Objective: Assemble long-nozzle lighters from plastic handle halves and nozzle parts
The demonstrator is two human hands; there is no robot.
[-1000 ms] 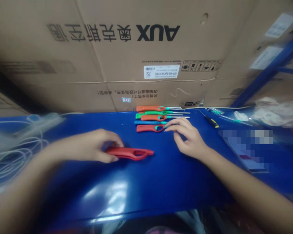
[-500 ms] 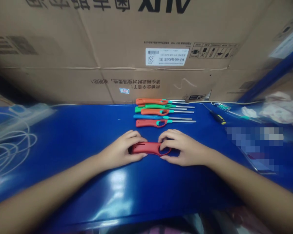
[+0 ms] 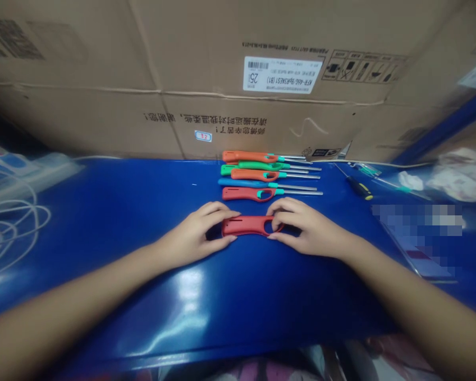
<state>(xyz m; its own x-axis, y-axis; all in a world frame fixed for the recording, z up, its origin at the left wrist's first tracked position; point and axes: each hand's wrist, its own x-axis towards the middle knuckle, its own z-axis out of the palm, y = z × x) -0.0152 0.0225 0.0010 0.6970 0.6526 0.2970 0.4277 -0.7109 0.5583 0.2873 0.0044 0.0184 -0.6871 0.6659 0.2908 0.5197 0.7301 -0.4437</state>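
A red lighter casing (image 3: 246,226) with a trigger loop lies lengthwise on the blue tabletop, with no metal tube visible on it. My left hand (image 3: 194,233) closes on its left end, fingers along the far edge and thumb at the near edge. At the loop end, my right hand (image 3: 307,227) pinches the casing between fingers and thumb, partly covering the loop. Just beyond lies a row of long-necked lighters: a red lighter (image 3: 241,194), a blue lighter (image 3: 246,183), an orange lighter (image 3: 249,174), a green lighter (image 3: 257,165) and others, their metal tubes pointing right.
A large cardboard box (image 3: 206,106) stands along the table's back edge. Right of the lighters lies a black and yellow screwdriver (image 3: 359,188), near crumpled white material (image 3: 456,174) and a blurred-out flat item (image 3: 420,238). White cable (image 3: 35,211) coils at the left.
Both hands have shifted the red casing slightly away from me and to the right, closer to the row of lighters. The camera view has tilted a little.
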